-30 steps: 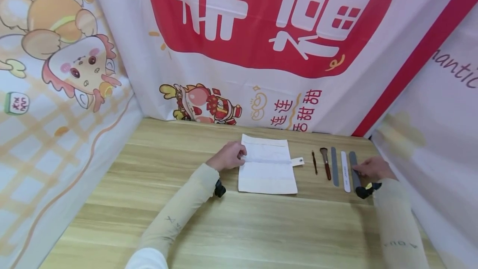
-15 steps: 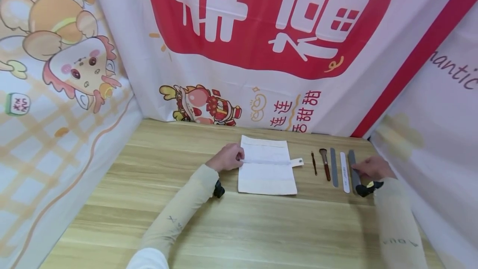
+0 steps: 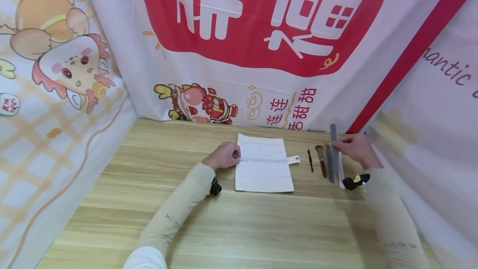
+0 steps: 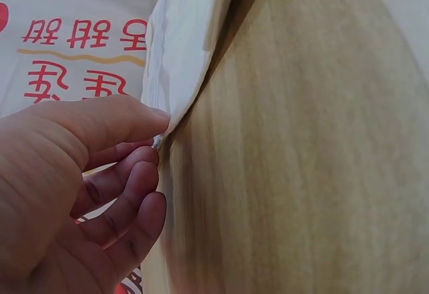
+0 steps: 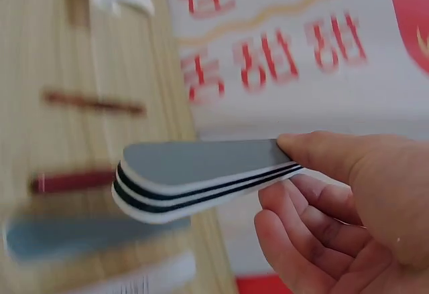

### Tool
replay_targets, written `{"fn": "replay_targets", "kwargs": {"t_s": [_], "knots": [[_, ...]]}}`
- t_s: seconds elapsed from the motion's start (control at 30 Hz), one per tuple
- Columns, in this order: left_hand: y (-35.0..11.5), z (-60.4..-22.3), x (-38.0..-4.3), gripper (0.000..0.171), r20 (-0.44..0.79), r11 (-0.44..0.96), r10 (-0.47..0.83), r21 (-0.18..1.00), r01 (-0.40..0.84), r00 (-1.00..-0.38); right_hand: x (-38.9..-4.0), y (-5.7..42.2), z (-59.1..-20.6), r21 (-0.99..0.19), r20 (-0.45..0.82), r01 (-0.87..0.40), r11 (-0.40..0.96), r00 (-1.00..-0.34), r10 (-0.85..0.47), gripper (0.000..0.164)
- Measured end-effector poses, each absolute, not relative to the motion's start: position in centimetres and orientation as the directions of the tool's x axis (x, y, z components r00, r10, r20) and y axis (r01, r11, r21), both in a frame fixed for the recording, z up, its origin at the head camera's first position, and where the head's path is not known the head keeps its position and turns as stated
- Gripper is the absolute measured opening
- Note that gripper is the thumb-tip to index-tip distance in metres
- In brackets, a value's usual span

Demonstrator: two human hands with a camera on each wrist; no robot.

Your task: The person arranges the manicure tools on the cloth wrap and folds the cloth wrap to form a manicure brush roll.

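Observation:
My left hand [image 3: 225, 155] pinches the left edge of an unfolded white pouch [image 3: 264, 175], which lies flat with a snap tab on its right side. The left wrist view shows the thumb and index finger right at the pouch's rim [image 4: 184, 53]. Over on the right, my right hand [image 3: 356, 148] holds a thick grey nail file [image 5: 201, 163] between thumb and fingers, raised and tilted, its layered black and white edge showing. It overlaps a white nail file [image 3: 341, 176] in the head view. Another grey nail file [image 3: 330, 169] lies just left of that.
A brush [image 3: 321, 161] with a reddish-brown handle and a thin dark brown stick tool [image 3: 310, 161] lie between the pouch and the files. Printed cloth walls [image 3: 239, 61] enclose the wooden table [image 3: 261, 227] at the back and both sides.
My right hand has lifted the rightmost grey nail file off the table and carried it left and away from me, over the white one. The left hand stays at the pouch's edge.

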State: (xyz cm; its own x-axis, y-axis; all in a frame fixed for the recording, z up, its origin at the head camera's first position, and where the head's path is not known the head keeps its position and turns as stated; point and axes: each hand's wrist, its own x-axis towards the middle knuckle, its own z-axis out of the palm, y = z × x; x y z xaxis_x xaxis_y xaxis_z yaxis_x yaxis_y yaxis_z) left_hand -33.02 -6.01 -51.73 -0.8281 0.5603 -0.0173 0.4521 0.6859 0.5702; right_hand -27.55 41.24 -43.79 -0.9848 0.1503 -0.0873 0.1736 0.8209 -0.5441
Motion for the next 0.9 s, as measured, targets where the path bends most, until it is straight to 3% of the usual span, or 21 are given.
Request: {"fn": "replay_targets", "kwargs": {"t_s": [0.23,0.47,0.63,0.9], "knots": [[-6.2,-51.7,-33.4,0.006,-0.032,0.686,0.568,0.57,0.451,-0.823,-29.8,34.4,-43.7,-0.689,-0.126,0.181,0.701,-0.984,0.13,0.052],[-6.4,-52.1,-33.7,0.002,-0.038,0.667,0.59,0.587,0.46,-0.807,-31.9,26.8,-45.8,-0.855,-0.1,0.14,0.499,-0.989,0.107,0.038],[-6.5,-52.2,-33.8,0.003,-0.031,0.634,0.624,0.603,0.483,-0.781,-33.4,21.9,-48.0,-0.918,-0.054,0.115,0.379,-0.985,0.166,0.028],[-6.7,-52.2,-33.9,0.006,-0.022,0.639,0.615,0.599,0.482,-0.788,-35.2,15.8,-50.8,-0.981,0.037,0.015,0.196,-0.965,0.26,0.027]]}}
